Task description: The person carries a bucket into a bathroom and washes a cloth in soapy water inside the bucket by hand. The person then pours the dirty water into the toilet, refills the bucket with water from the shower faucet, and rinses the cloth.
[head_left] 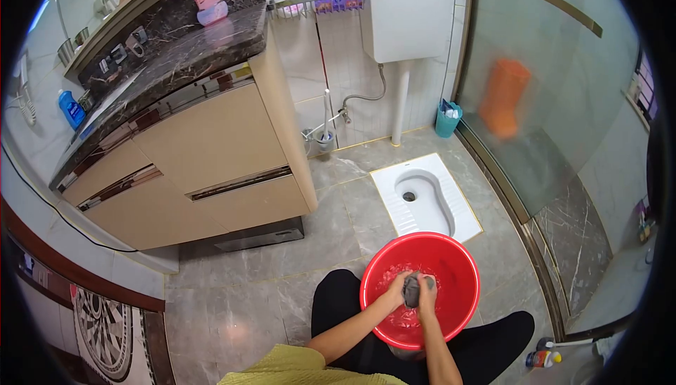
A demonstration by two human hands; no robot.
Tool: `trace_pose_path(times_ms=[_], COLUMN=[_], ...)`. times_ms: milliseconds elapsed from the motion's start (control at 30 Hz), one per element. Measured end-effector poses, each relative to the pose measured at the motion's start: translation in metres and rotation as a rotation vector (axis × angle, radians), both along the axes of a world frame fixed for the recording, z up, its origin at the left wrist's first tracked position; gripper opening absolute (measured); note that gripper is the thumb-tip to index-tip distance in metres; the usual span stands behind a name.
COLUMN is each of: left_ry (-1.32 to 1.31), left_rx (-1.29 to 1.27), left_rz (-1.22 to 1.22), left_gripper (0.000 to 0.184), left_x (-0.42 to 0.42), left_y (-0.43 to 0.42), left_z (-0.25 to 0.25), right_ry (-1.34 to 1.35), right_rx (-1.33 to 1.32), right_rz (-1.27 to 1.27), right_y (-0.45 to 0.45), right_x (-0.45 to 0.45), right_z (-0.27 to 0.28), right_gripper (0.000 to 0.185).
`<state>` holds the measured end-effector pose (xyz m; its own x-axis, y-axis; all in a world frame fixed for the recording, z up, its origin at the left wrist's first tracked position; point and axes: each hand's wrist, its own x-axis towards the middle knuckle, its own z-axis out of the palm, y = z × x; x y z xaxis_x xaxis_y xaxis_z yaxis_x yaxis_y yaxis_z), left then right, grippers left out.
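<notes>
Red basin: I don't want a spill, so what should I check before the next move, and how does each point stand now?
1. Grip: ok. The left hand and right hand both hold the grey cloth.
2. Cloth over the basin: ok. It lies inside the rim of the red basin in this view.
3. Water in the basin: ok, some shows; its depth, cannot tell.
4. Basin steady: cannot tell. Its underside is hidden.
5. Drain hole of the squat toilet uncovered: ok.
6. Cloth clean: cannot tell. The hands cover much of it.
</notes>
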<state>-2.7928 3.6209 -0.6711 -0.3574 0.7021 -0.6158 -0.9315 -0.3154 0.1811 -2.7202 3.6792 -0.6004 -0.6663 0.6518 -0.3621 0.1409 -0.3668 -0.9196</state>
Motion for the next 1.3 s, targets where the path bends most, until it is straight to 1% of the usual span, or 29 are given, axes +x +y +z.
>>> trace_pose_path(times_ms=[33,67,100,133,167,200,233,267,300,333,367,400,433,467,500,533,600,700,733,800,867,933,967,1000,1033,1067,1133,1233,1300], left_ry=[-0.037,0.215,0.459,0.400,0.338,-0.026,0.018,0.037,0.140,0.136,0.150,0.195,0.270,0.261,0.330,0.374,0.641,0.799,0.867,0.987,1.107,1.400,1.575,1.747,1.302,1.047,0.832,0.540,0.747], left_rx=[-0.098,-0.091,-0.077,-0.007,0.058,0.120,0.019,0.097,0.102,0.050,0.025,-0.086,-0.042,-0.084,-0.131,-0.130,-0.153,-0.414,-0.493,-0.509,-0.573,-0.591,-0.582,-0.574,-0.508,-0.261,-0.190,-0.145,-0.231], left_rz=[-0.012,0.059,0.105,0.095,0.084,0.028,0.010,0.062,-0.018,-0.068,-0.114,-0.208,-0.298,-0.357,-0.360,-0.352,-0.391,-0.429,-0.465,-0.633,-0.849,-0.785,-0.731,-0.675,-0.612,-0.453,-0.343,-0.365,-0.638], left_gripper=[0.023,0.023,0.023,0.023,0.024,0.024,0.023,0.022,0.025,0.027,0.030,0.034,0.038,0.042,0.045,0.046,0.047,0.047,0.047,0.044,0.043,0.040,0.039,0.038,0.039,0.043,0.050,0.053,0.060], left_x=[0.001,0.005,0.016,0.025,0.033,0.024,0.022,0.027,0.024,0.021,0.019,0.020,0.019,0.020,0.019,0.007,-0.009,-0.015,-0.017,-0.026,-0.035,-0.035,-0.042,-0.046,-0.044,-0.042,-0.047,-0.055,-0.058], left_y=[0.001,-0.002,-0.005,-0.006,-0.006,0.000,0.000,-0.012,-0.014,-0.006,-0.003,-0.004,-0.007,-0.011,-0.015,-0.021,-0.034,-0.043,-0.045,-0.051,-0.057,-0.056,-0.057,-0.058,-0.056,-0.053,-0.050,-0.057,-0.057], left_z=[0.021,0.017,0.006,-0.006,-0.017,-0.024,-0.031,-0.010,-0.023,0.003,0.008,0.032,0.039,0.046,0.061,0.066,0.060,0.093,0.101,0.108,0.111,0.121,0.119,0.119,0.136,0.141,0.145,0.145,0.133], right_ry=[-0.037,-0.111,-0.079,-0.137,-0.110,-0.176,-0.143,-0.120,-0.297,-0.263,-0.410,-0.538,-0.530,-0.507,-0.480,-0.448,-0.364,-0.265,-0.223,-0.129,0.002,0.147,0.147,0.163,0.177,0.189,0.283,0.333,0.320], right_rx=[0.399,0.810,1.005,0.930,0.949,0.787,0.625,0.583,0.546,0.491,0.501,0.310,0.248,0.198,0.201,0.203,0.272,0.445,0.429,0.388,0.389,0.314,0.239,0.233,0.221,0.205,0.133,0.051,0.063], right_rz=[-0.059,-0.039,-0.092,-0.086,-0.200,-0.180,-0.124,-0.185,-0.196,-0.282,-0.322,-0.228,-0.286,-0.326,-0.211,-0.085,0.098,0.234,0.313,0.481,0.563,0.715,0.822,0.834,0.843,0.852,0.804,0.719,0.706], right_y=[-0.013,-0.024,-0.029,-0.027,-0.016,-0.013,0.002,0.010,0.014,0.019,0.022,0.026,0.025,0.025,0.033,0.040,0.052,0.065,0.069,0.078,0.080,0.086,0.091,0.094,0.096,0.097,0.100,0.114,0.126], right_x=[-0.003,0.002,0.001,0.000,-0.003,-0.004,-0.004,-0.006,-0.014,-0.014,-0.017,-0.012,-0.011,-0.003,0.009,0.017,0.034,0.045,0.048,0.050,0.050,0.044,0.046,0.041,0.035,0.031,0.032,0.030,0.025], right_z=[0.004,0.010,0.006,0.004,-0.041,-0.005,-0.033,-0.040,-0.057,-0.051,-0.051,-0.033,-0.041,-0.049,-0.044,-0.018,0.015,0.039,0.057,0.102,0.129,0.147,0.161,0.154,0.142,0.132,0.126,0.118,0.107], right_gripper=[0.019,0.024,0.027,0.026,0.024,0.022,0.023,0.024,0.025,0.026,0.035,0.046,0.050,0.055,0.057,0.061,0.064,0.061,0.057,0.050,0.046,0.045,0.044,0.043,0.042,0.041,0.036,0.032,0.031])
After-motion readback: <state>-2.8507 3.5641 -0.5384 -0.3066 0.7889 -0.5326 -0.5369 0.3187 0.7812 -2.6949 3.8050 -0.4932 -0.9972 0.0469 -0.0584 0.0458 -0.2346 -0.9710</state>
